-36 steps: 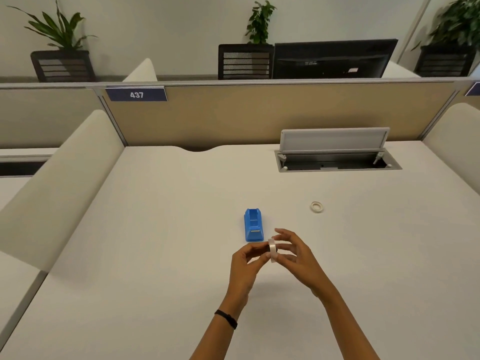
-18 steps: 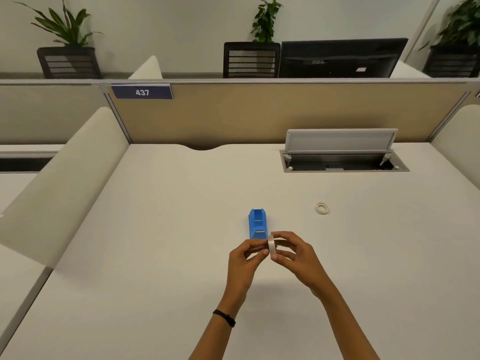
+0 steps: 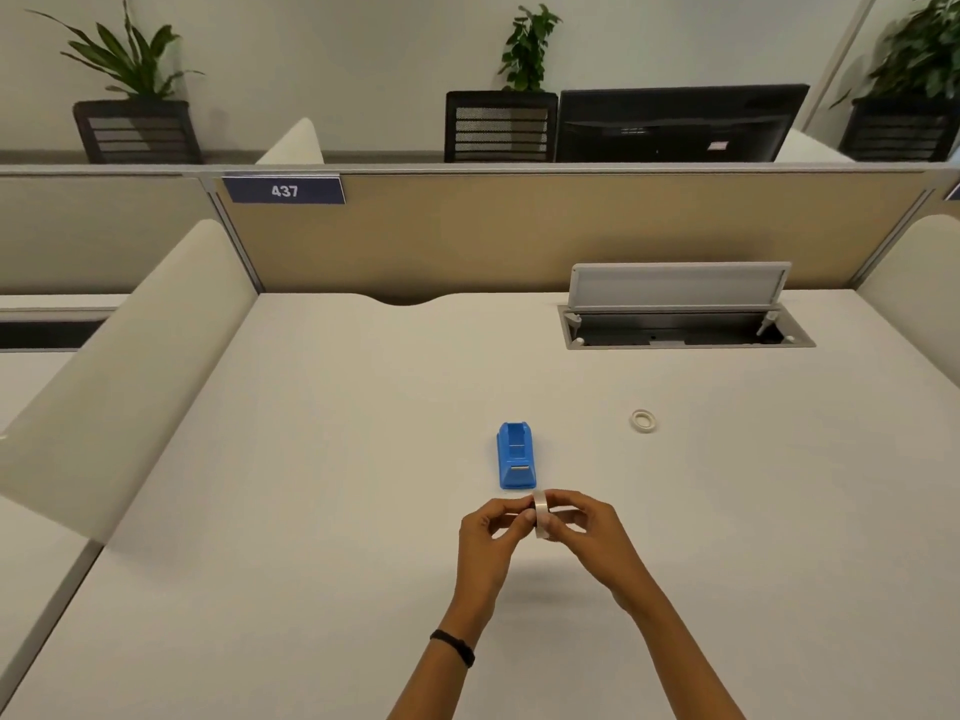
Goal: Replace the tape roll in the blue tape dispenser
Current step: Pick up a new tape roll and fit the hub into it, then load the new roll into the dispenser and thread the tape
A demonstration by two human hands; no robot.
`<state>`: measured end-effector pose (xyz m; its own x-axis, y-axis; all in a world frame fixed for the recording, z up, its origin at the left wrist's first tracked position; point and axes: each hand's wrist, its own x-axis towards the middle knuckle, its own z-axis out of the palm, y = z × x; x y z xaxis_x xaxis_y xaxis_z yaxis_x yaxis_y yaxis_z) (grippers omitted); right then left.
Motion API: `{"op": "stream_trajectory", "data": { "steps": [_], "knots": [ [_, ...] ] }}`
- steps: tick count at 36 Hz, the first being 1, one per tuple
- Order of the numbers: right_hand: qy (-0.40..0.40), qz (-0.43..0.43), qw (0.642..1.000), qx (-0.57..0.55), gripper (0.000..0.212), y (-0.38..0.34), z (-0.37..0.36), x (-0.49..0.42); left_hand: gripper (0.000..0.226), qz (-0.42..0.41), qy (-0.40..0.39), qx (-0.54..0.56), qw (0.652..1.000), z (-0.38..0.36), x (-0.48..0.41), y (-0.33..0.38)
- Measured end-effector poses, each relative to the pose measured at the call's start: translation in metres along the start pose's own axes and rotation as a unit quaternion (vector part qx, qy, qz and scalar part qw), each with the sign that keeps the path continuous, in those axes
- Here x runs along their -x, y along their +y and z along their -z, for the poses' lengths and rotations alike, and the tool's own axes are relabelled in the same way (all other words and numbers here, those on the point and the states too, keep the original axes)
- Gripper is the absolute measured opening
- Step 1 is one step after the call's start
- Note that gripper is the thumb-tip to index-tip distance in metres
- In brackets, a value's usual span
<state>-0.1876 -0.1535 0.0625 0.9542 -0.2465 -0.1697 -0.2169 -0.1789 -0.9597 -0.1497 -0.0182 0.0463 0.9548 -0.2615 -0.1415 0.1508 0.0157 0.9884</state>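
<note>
The blue tape dispenser (image 3: 515, 455) stands on the white desk (image 3: 311, 485), its roll bay showing no tape inside. Just in front of it I hold a clear tape roll (image 3: 541, 513) on edge above the desk. My left hand (image 3: 491, 537) pinches the roll from the left and my right hand (image 3: 587, 532) grips it from the right. A second small ring, an empty-looking tape core (image 3: 643, 421), lies flat on the desk to the right of the dispenser.
An open cable hatch (image 3: 685, 327) with its raised lid sits at the back right. A tan partition (image 3: 519, 231) closes the far edge, and padded dividers (image 3: 130, 366) flank both sides. A monitor and plants stand beyond the partition.
Both hands stay on the tape roll just in front of the dispenser, with only small finger shifts. The view has drifted slightly.
</note>
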Motion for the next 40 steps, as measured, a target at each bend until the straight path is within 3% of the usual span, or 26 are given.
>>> {"op": "stream_trajectory", "data": {
  "steps": [3,7,17,40],
  "knots": [
    [-0.011,-0.017,1.000,0.012,0.027,0.002,-0.005,-0.002,0.012,0.005,0.010,-0.016,1.000,0.002,-0.002,-0.003],
    [-0.044,-0.035,0.998,0.026,0.037,0.004,-0.007,-0.006,0.011,0.005,0.022,-0.020,1.000,0.007,-0.004,-0.008],
    [-0.069,-0.039,0.996,0.046,0.036,0.008,-0.004,-0.024,0.015,0.018,0.021,-0.013,1.000,0.009,-0.015,-0.010],
    [-0.037,0.002,0.998,0.042,0.046,0.021,-0.003,-0.062,0.022,0.010,-0.005,-0.037,0.999,0.005,-0.057,-0.019]
  ]
}}
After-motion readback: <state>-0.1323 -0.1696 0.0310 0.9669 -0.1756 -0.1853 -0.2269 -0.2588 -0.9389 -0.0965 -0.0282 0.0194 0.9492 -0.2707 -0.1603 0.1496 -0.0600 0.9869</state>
